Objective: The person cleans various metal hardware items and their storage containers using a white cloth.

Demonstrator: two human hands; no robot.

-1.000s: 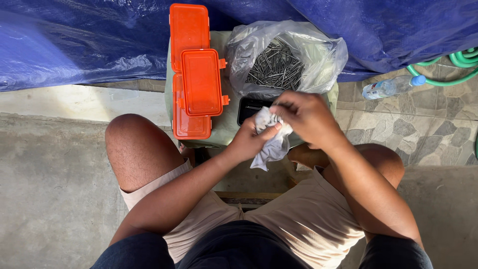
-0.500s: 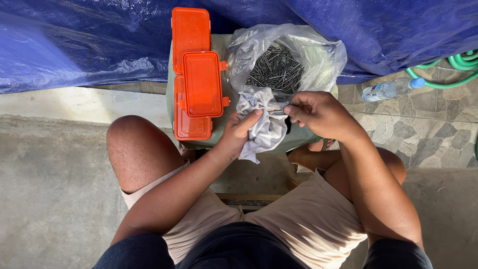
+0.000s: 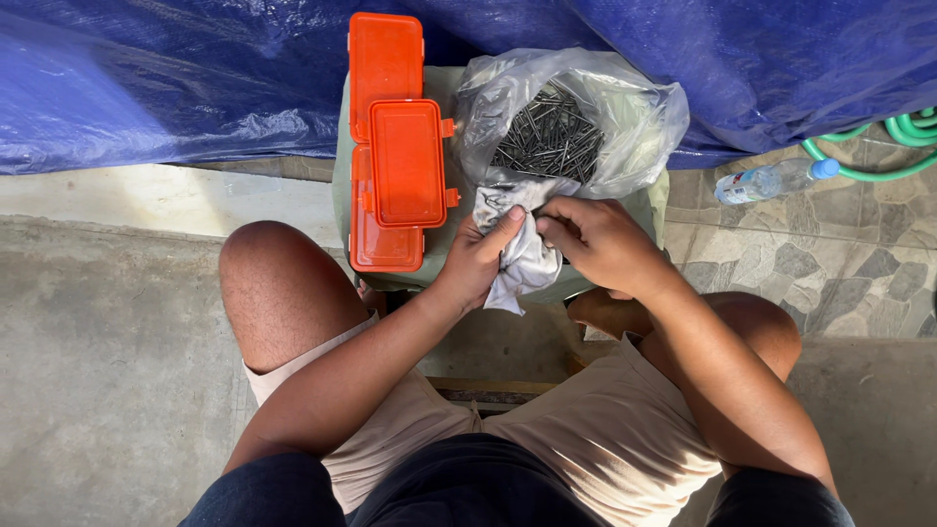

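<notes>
I am sitting with my knees apart over a pale green tabletop (image 3: pixel 342 185), and both my hands meet at its near edge. My left hand (image 3: pixel 475 263) grasps a crumpled white plastic bag (image 3: pixel 522 249), thumb pressed on top of it. My right hand (image 3: pixel 605 244) is clenched on the same bag from the right, fingers pinching its upper fold. The bag hangs a little over the tabletop's near edge, between my hands.

Just beyond it, on the far right of the tabletop, lies an open clear plastic bag full of dark steel nails (image 3: pixel 551 137). To the left stand two orange plastic boxes: a long one (image 3: pixel 383 59) lying flat, and a smaller one (image 3: pixel 408 161) resting on top of it.

Behind the tabletop hangs a blue tarpaulin (image 3: pixel 176 88). The ground to the left is bare grey concrete (image 3: pixel 107 351); to the right it is irregular stone paving (image 3: pixel 859 263), where a clear plastic bottle with a blue cap (image 3: pixel 771 181) lies beside a green garden hose (image 3: pixel 898 137).
</notes>
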